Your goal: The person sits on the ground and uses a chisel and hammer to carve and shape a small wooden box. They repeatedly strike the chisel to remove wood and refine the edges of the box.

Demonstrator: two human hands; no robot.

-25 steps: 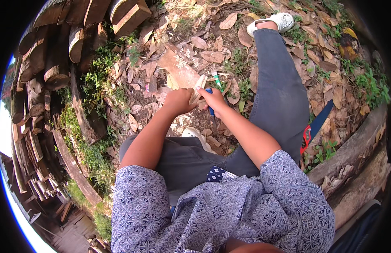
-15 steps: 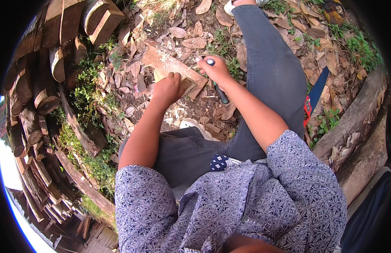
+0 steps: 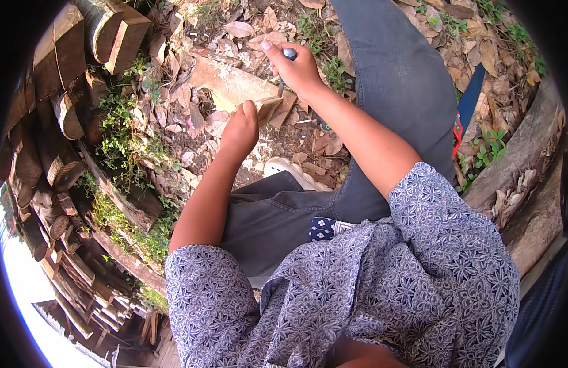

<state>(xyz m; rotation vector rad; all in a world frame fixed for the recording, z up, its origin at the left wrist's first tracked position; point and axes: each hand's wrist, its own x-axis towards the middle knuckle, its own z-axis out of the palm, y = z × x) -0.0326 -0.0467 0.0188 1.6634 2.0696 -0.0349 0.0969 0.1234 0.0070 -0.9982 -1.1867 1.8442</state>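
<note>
My left hand (image 3: pixel 240 127) is closed on a small flat piece of wood (image 3: pixel 269 107), held tilted above a wider pale board (image 3: pixel 225 76) on the ground. In my right hand (image 3: pixel 299 72) is a chisel-like tool (image 3: pixel 289 54), its round handle end showing above the fist and my thumb raised beside it. A narrow metal blade runs down from that fist toward the small wood piece; whether its tip touches the wood I cannot tell. Pale shavings lie on the board and around it. Partly hidden under my right forearm is another dark tool with a green end (image 3: pixel 324 125).
Stacked split logs (image 3: pixel 63 116) rise on the left, with green weeds (image 3: pixel 121 132) at their foot. A saw (image 3: pixel 471 95) with a red handle lies right of my outstretched leg (image 3: pixel 400 92). Beyond it is a long log (image 3: pixel 517 153). Dry leaves cover the ground.
My right hand has turned and lifted away to the upper left, bringing the blade into sight. My left hand has rolled, tilting the small wood piece up. The whole view has shifted slightly.
</note>
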